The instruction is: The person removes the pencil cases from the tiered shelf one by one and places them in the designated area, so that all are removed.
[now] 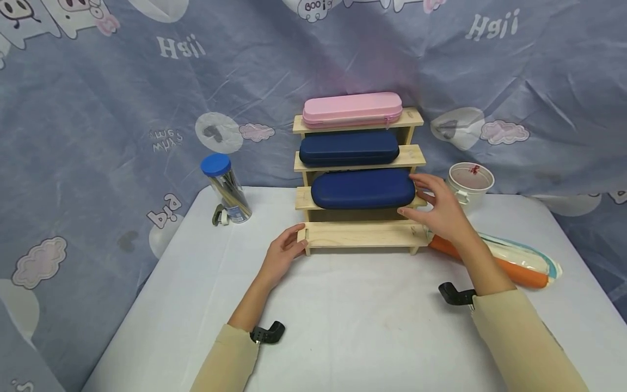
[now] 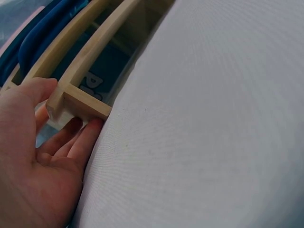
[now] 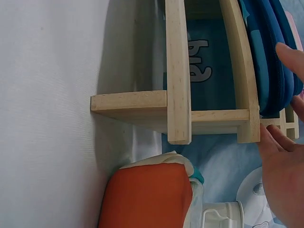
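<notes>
In the head view, the left hand (image 1: 284, 250) grips the left end of the wooden rack (image 1: 362, 235) at its lowest tier. The right hand (image 1: 438, 212), thumb and fingers spread, is at the right end of the blue case (image 1: 362, 189) on the rack's second tier up. Left wrist: thumb and curled fingers pinch the rack's corner. Right wrist: the fingers stand apart around the case's end (whether they press it, I cannot tell).
</notes>
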Tool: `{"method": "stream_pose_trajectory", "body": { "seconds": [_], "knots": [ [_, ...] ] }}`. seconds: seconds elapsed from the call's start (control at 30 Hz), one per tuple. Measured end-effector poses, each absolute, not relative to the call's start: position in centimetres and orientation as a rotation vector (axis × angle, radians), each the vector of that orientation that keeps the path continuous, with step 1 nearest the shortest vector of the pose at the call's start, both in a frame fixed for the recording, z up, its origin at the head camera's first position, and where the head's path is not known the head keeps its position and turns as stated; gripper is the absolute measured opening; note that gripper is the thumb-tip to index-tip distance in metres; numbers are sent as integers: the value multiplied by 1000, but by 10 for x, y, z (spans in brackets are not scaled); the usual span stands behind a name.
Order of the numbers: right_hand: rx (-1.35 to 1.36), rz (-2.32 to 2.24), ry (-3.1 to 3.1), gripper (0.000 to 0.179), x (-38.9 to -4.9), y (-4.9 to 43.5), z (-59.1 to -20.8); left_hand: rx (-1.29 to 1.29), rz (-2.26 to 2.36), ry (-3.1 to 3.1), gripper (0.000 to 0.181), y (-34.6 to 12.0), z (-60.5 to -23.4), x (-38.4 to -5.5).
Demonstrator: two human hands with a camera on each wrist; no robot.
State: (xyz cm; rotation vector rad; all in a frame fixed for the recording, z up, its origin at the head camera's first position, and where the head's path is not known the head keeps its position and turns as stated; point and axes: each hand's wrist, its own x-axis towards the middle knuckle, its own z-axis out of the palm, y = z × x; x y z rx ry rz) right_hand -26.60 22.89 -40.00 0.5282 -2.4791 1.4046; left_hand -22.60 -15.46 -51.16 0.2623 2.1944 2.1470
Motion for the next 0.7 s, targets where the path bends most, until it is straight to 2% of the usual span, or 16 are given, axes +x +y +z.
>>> {"method": "stream_pose_trajectory", "body": {
  "seconds": [0.33, 0.7],
  "knots": [
    [550, 1363, -2559, 82, -271, 225, -395, 268, 2135, 2201, 49, -154, -511, -227],
    [527, 1371, -2502, 72, -267, 222, -400, 270, 2136, 2197, 50, -156, -510, -226]
  ]
}}
